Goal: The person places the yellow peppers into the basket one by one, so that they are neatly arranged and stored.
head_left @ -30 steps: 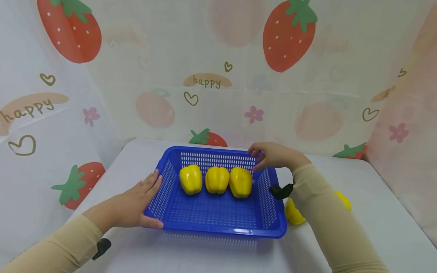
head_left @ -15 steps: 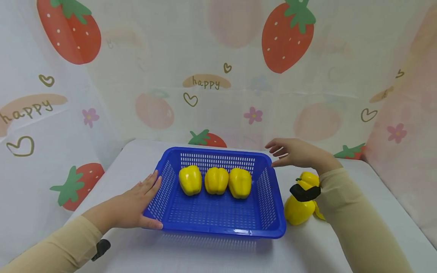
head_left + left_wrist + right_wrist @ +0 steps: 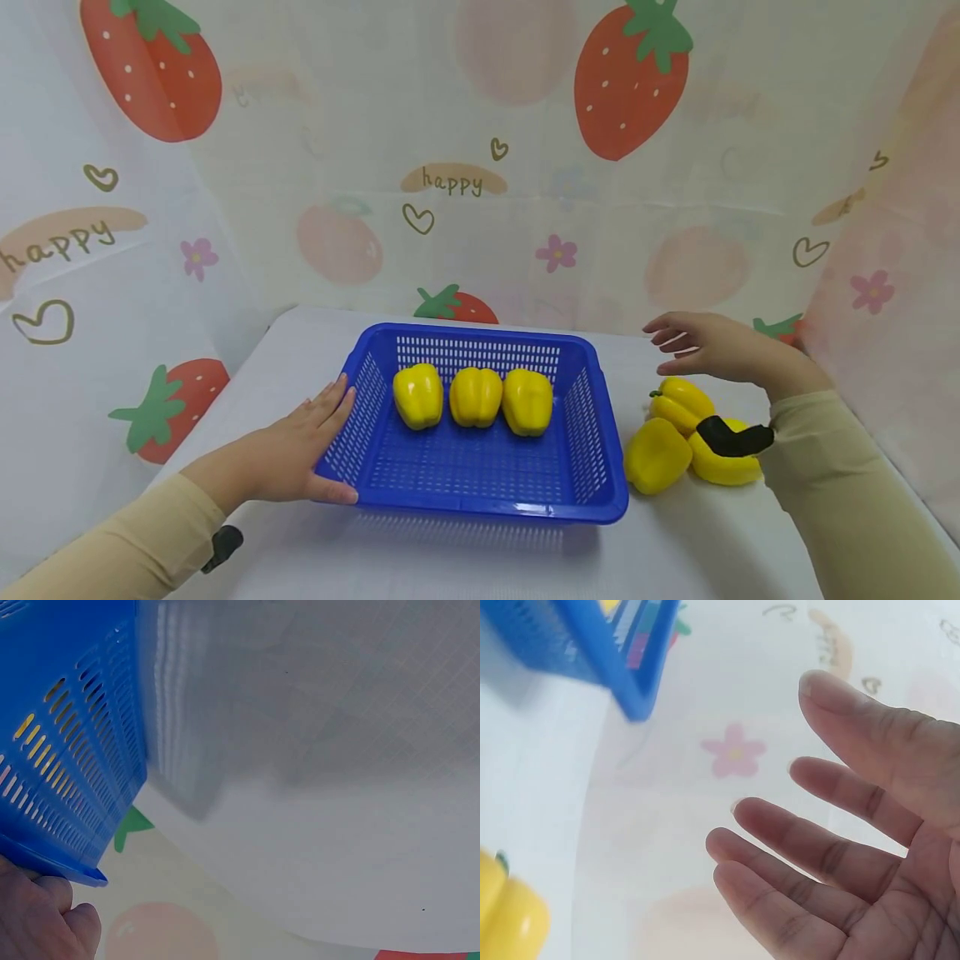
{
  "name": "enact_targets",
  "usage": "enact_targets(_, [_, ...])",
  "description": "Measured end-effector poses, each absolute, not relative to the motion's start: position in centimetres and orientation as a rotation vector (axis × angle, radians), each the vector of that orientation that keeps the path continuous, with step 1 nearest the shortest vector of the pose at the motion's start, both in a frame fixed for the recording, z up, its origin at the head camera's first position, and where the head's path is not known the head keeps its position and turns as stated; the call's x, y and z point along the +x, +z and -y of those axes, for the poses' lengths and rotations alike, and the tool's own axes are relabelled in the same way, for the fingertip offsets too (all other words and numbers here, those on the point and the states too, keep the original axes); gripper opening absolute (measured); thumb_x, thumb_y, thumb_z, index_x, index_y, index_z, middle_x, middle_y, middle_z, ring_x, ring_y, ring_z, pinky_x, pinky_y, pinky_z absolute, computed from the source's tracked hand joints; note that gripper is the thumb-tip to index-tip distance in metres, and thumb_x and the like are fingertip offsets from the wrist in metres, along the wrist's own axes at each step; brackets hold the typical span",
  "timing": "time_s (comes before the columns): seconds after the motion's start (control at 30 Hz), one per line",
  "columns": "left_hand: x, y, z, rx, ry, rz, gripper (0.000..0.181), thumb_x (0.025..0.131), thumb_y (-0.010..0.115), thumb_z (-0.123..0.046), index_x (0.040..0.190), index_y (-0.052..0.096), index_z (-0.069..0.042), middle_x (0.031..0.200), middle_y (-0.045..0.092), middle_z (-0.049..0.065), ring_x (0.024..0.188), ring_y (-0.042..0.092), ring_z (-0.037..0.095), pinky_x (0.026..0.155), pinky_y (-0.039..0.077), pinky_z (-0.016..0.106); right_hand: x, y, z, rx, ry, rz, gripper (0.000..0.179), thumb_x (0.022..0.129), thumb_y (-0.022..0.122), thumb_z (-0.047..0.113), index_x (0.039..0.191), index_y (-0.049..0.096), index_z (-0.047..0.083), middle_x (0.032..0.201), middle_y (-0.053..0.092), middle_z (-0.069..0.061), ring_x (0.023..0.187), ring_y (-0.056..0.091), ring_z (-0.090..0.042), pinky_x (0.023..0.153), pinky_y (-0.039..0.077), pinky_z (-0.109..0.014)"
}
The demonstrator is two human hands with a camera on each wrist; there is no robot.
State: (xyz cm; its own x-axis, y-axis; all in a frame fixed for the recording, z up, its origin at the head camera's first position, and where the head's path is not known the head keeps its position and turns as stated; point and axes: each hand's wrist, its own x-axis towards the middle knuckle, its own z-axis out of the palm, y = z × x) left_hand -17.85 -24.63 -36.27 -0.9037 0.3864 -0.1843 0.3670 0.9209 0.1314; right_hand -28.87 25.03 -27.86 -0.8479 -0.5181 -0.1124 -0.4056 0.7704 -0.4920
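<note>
A blue plastic basket (image 3: 495, 506) stands on the white table, its sides slotted. In a row inside lie three yellow bell peppers, the left one (image 3: 418, 397), the middle one (image 3: 477, 397) and the right one (image 3: 527, 402). My left hand (image 3: 296, 442) rests on the basket's left rim, fingers extended along it and thumb at the front corner. To the right of the basket, my right hand (image 3: 720, 346) hovers with fingers loosely spread and nothing in them. Just below it sits a yellow bell pepper with a green stem (image 3: 678, 404).
Two more yellow peppers lie right of the basket: one close to its wall (image 3: 657, 457), the other (image 3: 723, 462) partly covered by the black wrist strap (image 3: 735, 437). A strawberry-printed curtain (image 3: 480, 242) encloses the table (image 3: 300, 342) at the back and sides.
My right hand has moved right, from over the basket's back right corner to above the loose peppers, uncovering them. My left hand and the basket have stayed in place.
</note>
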Motion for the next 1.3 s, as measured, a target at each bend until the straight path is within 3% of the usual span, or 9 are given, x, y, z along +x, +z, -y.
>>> enact_targets(0.6, [-18.0, -36.3, 24.8, 0.583, 0.139, -2.879, 0.125, 0.06, 0.047, -0.083, 0.146, 0.005, -0.003, 0.152, -0.005, 0.017, 0.138, 0.006, 0.036, 0.108, 0.015, 0.053, -26.4, -31.0, -32.1, -0.629, -0.645, -2.796, 0.058, 0.081, 0.069, 0.033, 0.124, 0.049, 0.001, 0.117, 0.057, -0.019, 0.102, 0.059, -0.034, 0.079, 0.052, -0.04])
enact_targets(0.9, [-18.1, -36.7, 24.9, 0.575, 0.139, -2.877, 0.126, 0.059, 0.047, -0.084, 0.147, 0.004, -0.005, 0.153, -0.006, 0.015, 0.139, 0.005, 0.034, 0.109, 0.014, 0.051, -25.2, -32.7, -34.2, -0.529, -0.565, -2.811, 0.057, 0.084, 0.064, 0.037, 0.127, 0.047, 0.004, 0.117, 0.058, -0.018, 0.105, 0.055, -0.038, 0.08, 0.049, -0.051])
enact_targets(1.3, [-18.1, -36.8, 24.9, 0.567, 0.144, -2.875, 0.126, 0.059, 0.047, -0.085, 0.147, 0.002, -0.006, 0.153, -0.008, 0.013, 0.139, 0.004, 0.033, 0.109, 0.014, 0.051, -23.9, -35.9, -36.3, -0.306, -0.603, -2.764, 0.059, 0.089, 0.056, 0.04, 0.124, 0.047, -0.006, 0.113, 0.056, -0.025, 0.099, 0.056, -0.04, 0.074, 0.05, -0.05])
